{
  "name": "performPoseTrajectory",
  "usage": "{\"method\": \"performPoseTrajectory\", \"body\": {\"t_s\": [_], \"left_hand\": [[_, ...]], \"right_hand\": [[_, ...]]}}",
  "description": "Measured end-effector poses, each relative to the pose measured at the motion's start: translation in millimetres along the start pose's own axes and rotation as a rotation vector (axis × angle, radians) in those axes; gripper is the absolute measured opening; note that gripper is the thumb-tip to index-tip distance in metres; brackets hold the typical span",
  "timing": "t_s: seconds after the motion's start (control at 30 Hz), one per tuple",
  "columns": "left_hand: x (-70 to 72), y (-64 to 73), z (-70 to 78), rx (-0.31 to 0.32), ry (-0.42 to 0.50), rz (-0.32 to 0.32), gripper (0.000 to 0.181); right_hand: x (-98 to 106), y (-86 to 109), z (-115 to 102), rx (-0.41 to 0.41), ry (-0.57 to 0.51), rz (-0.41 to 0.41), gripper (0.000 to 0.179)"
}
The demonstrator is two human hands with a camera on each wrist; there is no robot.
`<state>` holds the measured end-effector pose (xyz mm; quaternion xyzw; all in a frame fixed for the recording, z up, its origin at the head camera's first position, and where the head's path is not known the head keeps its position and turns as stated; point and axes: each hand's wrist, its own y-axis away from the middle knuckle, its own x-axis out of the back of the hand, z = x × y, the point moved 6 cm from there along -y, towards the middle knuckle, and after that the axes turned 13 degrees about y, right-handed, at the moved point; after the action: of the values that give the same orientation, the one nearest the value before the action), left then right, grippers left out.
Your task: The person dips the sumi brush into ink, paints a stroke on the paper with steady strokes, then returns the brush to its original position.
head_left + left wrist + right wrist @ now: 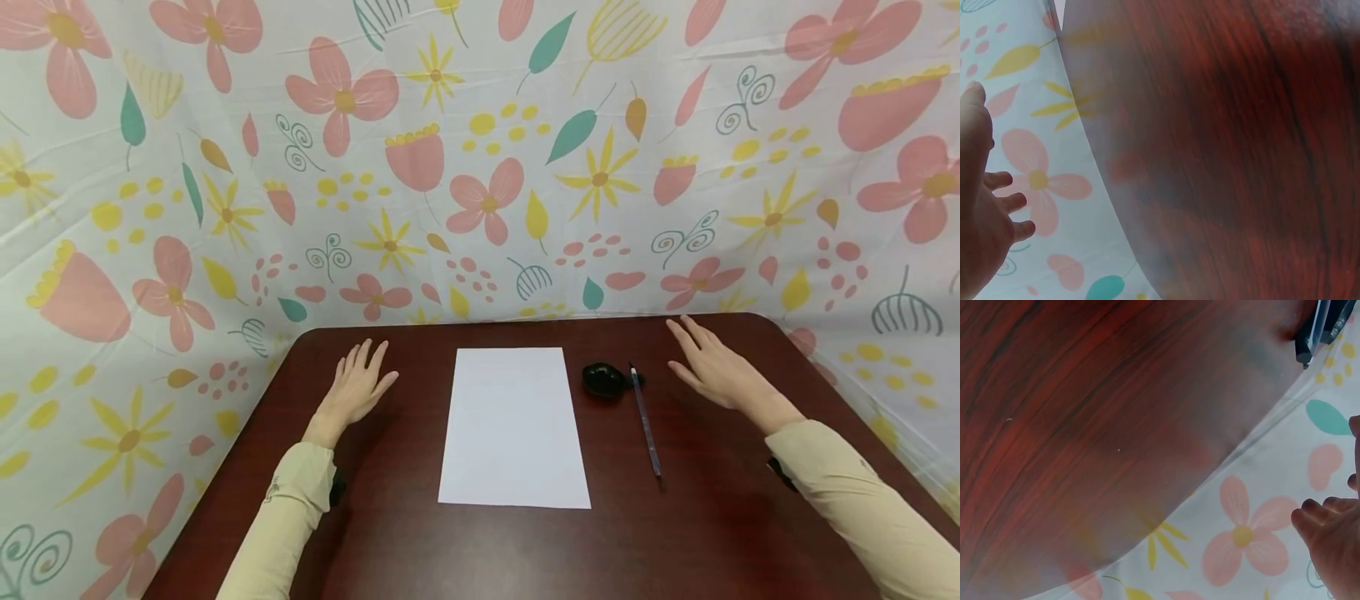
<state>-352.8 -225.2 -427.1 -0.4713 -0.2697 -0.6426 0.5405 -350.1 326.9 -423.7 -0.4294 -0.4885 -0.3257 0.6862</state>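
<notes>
My left hand (354,387) is held above the left part of the dark wooden table (517,554), its fingers straight and spread, holding nothing. On the other side, my right hand (716,371) is also spread with straight fingers and grips nothing. Between the hands lies a blank white sheet of paper (513,429). To the right of the paper sits a glossy black rounded object (602,380) with a narrower end; its kind is unclear. A slim pen (647,429) with dark ends leans on that narrower end, nearest my right hand. Both wrist views show the fingers apart from any object.
A white cloth (465,275) printed with pink, yellow and green flowers hangs behind the table and along its sides. The table has rounded far corners. Beige sleeves (288,500) cover both forearms, and a dark band shows at each wrist.
</notes>
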Motion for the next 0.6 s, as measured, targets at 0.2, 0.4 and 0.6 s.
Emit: {"method": "performPoseTrajectory", "body": {"t_s": [0.2,0.4,0.6], "left_hand": [[-3.5,1.1,1.1,-0.001,0.026,-0.025,0.066],[-6.8,2.2,2.3,-0.008,0.038,-0.039,0.065],[-9.1,1.4,5.6,-0.012,0.062,-0.055,0.064]], "right_hand": [[2,0.2,-7,0.021,0.009,0.026,0.069],[4,-0.3,-10,0.020,0.011,0.025,0.070],[6,-1.0,-15,0.045,0.016,0.067,0.067]]}}
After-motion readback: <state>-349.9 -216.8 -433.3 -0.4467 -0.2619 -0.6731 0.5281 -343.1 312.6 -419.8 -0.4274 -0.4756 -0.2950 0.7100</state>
